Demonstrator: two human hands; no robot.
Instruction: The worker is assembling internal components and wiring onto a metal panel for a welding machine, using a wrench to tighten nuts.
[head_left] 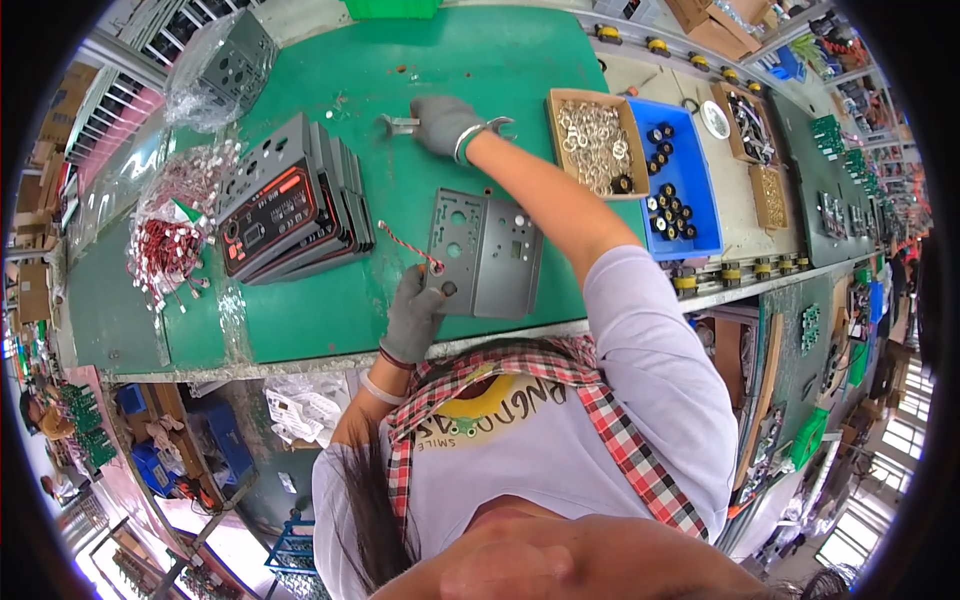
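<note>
My right hand, in a grey glove, is closed round an open-ended wrench above the far middle of the table; its jaws show on both sides of the fist. Closer to me, my gloved left hand grips the left edge of a bent grey metal panel with round and square cut-outs. A twisted red-and-white wire comes out of a hole in the panel near my left fingertips. Beside the thumb sits a small dark round part.
Stacked grey panels with printed black faces stand left, beside a heap of wired connectors. A plastic-wrapped panel lies at the far left. On the right are a cardboard box of metal rings and a blue tray of black round parts.
</note>
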